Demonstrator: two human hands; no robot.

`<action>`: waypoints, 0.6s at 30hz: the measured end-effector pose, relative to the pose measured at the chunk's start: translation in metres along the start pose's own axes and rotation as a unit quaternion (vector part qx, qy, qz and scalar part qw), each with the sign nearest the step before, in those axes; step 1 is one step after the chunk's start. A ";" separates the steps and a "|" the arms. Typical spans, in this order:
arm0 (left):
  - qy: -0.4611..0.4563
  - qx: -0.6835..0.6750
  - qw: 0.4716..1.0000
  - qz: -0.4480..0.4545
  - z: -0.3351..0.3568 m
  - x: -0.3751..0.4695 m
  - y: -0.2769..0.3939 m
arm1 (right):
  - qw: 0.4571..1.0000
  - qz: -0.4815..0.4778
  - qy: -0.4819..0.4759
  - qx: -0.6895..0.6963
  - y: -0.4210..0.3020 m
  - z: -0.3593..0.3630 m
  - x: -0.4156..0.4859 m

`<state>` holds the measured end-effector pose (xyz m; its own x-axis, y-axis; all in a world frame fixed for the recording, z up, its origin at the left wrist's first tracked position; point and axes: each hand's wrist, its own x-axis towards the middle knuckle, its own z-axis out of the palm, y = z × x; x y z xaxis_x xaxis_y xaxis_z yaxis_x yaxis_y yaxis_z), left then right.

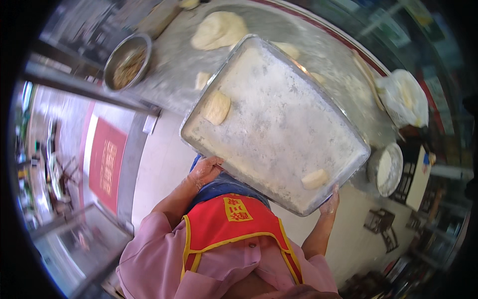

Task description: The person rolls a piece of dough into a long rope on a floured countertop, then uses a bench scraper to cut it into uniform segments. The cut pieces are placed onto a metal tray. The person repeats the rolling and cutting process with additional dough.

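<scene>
Both my hands hold a large rectangular metal tray [276,112], its inside dusted with flour. My left hand [206,170] grips the near rim at the left, the thumb over the edge. At the lower right corner my right hand [330,202] holds the rim, its other fingers hidden under the tray. Two flattened dough pieces lie in it: one dough piece [217,108] near the left side, another dough piece [315,179] near the lower right corner. Beyond the tray, a large dough mass [219,30] and a small dough piece [202,80] rest on the floured worktop [168,67].
A metal bowl [128,62] with a brown crumbly filling stands on the worktop at left. To the right are a wooden rolling pin [368,78], a white plastic bag [405,99] and a bowl of flour [388,170]. A dark stool [380,222] stands on the floor.
</scene>
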<state>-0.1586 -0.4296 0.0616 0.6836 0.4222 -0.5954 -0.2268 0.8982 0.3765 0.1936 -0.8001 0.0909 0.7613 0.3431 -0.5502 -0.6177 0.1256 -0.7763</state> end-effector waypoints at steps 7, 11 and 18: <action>0.129 0.110 0.983 0.069 -0.146 -0.077 -0.072 | 0.989 0.094 -0.085 -0.081 0.045 0.029 0.031; 0.190 0.564 0.801 0.063 -0.112 -0.142 -0.040 | 0.978 0.131 -0.104 -0.127 0.069 0.061 0.023; 0.179 -0.153 0.971 0.038 -0.170 -0.152 -0.012 | 0.972 0.162 -0.084 -0.151 0.132 0.116 0.001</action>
<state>-0.3777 -0.4834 0.0273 0.3853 0.4544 -0.8032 -0.4996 0.8345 0.2324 0.0897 -0.6754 0.0236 0.4785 0.4698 -0.7418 -0.7140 -0.2836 -0.6402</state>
